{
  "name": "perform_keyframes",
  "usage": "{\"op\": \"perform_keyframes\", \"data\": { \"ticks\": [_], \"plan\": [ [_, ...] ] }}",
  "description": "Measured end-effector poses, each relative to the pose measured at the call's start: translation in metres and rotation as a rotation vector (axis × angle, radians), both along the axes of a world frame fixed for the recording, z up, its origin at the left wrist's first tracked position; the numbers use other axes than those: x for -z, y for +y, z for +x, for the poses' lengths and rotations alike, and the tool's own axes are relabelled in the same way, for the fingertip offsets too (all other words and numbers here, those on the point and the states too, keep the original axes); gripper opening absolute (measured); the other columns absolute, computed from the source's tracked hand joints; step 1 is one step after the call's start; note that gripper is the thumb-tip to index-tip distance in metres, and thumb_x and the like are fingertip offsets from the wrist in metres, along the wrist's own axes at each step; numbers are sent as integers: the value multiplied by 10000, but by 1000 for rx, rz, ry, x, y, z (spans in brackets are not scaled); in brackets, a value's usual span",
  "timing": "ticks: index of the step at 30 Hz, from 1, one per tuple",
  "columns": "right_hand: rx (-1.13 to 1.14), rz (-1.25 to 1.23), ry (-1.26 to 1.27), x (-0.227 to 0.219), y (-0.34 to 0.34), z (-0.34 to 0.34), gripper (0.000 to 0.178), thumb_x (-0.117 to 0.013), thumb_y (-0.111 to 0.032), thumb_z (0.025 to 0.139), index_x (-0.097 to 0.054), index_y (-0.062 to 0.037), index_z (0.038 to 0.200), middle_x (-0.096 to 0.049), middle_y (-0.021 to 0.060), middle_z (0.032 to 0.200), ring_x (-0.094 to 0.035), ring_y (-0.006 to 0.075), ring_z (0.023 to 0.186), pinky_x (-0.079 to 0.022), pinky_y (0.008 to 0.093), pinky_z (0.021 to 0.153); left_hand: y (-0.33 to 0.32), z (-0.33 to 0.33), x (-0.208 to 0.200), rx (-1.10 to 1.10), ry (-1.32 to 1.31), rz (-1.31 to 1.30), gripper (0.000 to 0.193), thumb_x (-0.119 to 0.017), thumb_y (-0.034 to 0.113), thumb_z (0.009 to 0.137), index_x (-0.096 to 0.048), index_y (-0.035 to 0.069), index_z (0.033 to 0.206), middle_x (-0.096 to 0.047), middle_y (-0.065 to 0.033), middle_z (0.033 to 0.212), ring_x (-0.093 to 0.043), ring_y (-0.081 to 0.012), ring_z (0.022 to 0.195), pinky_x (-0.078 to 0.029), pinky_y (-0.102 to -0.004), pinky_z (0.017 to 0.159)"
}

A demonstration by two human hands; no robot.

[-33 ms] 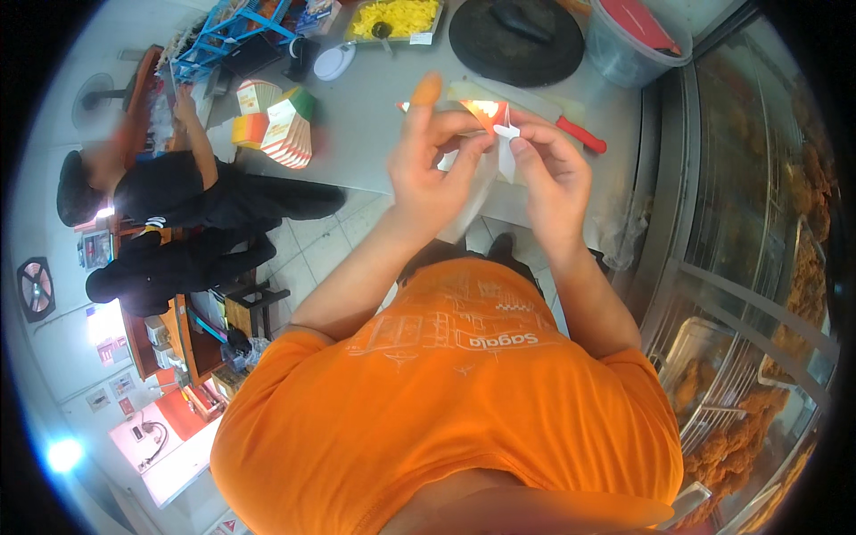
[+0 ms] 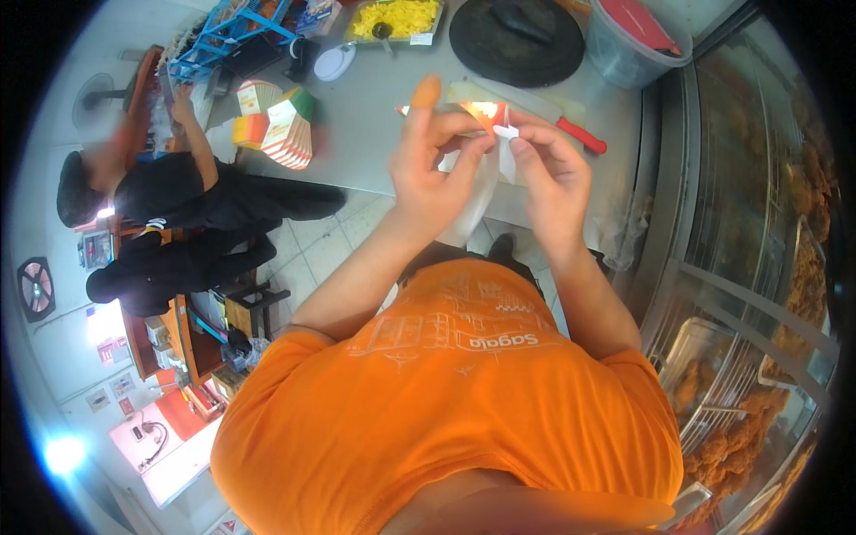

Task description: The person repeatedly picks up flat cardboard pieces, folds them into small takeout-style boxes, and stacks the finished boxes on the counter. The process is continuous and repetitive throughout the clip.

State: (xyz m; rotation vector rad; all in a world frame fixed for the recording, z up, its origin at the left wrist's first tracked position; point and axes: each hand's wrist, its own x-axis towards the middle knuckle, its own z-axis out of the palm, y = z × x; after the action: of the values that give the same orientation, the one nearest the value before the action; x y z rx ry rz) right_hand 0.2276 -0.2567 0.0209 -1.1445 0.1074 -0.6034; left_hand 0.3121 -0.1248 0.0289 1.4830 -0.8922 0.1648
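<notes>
Above the near edge of the steel counter I hold a red, orange and white printed paper piece (image 2: pixel 484 112) with white flaps. Its full shape is hidden by my fingers. My left hand (image 2: pixel 430 174) pinches its left part between thumb and fingers, while the index finger points upward. On the other side, my right hand (image 2: pixel 557 178) grips a white flap with thumb and curled fingers. A pale translucent sheet or bag (image 2: pixel 479 201) hangs below, between the hands; where it is attached cannot be seen. Beyond my right hand lies a knife with a red handle (image 2: pixel 581 135).
Folded cartons (image 2: pixel 290 138) stand left on the counter (image 2: pixel 357 116). At the back are a tray (image 2: pixel 355 37) of yellow food, a round black board (image 2: pixel 486 49) and a clear bucket (image 2: pixel 624 62). Right is a glass case of fried pieces (image 2: pixel 758 428). Two people in black are left.
The pale translucent sheet between my hands hangs slightly differently and shows more of its lower part. My hands and the printed paper have barely moved.
</notes>
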Motion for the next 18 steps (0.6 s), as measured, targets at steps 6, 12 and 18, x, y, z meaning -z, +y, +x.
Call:
{"op": "perform_keyframes", "data": {
  "ticks": [6, 12, 18],
  "plan": [
    [-3, -80, 4, 7, 4, 10, 112, -671, 7, 1015, -717, 38, 1113, -666, 161, 1358, -663, 212, 1183, -564, 386, 1027, -3, 1, -2, -27, -52, 22, 838, -696, -99, 935, -241, -9, 1633, -718, -142, 1163, -720, -221, 1094, -615, -319, 863],
    [295, 105, -29, 34, 26, 40, 197, -644, -37, 1041, -655, 32, 1226, -705, 122, 1238, -672, 184, 1127, -552, 343, 972, 3, -22, -6, 198, 865, -333, 762, -617, 78, 1044, -175, 113, 1664, -682, -169, 1267, -644, -309, 1251, -494, -467, 1126],
    [311, -142, 395, 65, 20, 46, 238, -548, -122, 1097, -636, 39, 1249, -710, 85, 1139, -670, 149, 1005, -548, 305, 855, 69, 42, 2, 50, 290, 223, 655, -616, 122, 1048, -299, 40, 1616, -692, -144, 1279, -629, -243, 1237, -466, -396, 1077]
  ]
}}
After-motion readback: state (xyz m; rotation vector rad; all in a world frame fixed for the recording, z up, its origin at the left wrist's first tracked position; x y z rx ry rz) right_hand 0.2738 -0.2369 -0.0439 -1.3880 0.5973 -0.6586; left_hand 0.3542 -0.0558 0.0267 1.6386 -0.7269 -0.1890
